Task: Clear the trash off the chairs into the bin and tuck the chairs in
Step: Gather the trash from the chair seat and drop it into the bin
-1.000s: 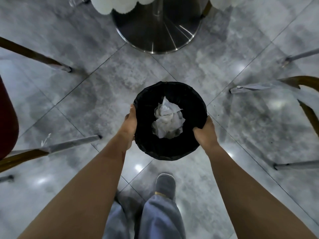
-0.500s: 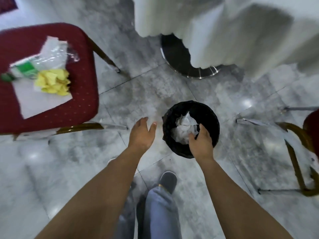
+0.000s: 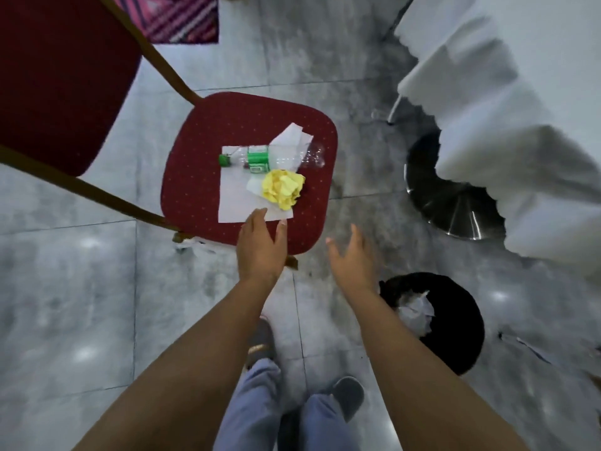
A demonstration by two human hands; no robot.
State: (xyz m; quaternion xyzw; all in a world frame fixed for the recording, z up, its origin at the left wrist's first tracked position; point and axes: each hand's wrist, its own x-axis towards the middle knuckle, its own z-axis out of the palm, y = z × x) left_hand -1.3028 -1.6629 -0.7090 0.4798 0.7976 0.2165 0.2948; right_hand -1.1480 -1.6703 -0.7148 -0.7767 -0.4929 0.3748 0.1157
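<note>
Trash piled mid-frame on the red chair seat [image 3: 208, 177]: clear plastic bottle [image 3: 276, 156] lying across white paper sheets [image 3: 235, 200], yellow crumpled wad [image 3: 283, 189] on top. Black bin [image 3: 455, 323] down at lower right, white paper already inside. Risk here: grabbing only the sheets could roll the bottle off the seat edge, or shake the wad loose onto the floor. Left hand [image 3: 260, 252] stretched forward, fingers spread and empty, tips at the paper's near edge. Right hand [image 3: 353, 262] alongside, splayed, holding nothing.

We've got the bottle [image 3: 271, 156] and paper ball [image 3: 283, 189] on the chair [image 3: 201, 177], bin [image 3: 455, 323] on the floor to its right, near us.
</note>
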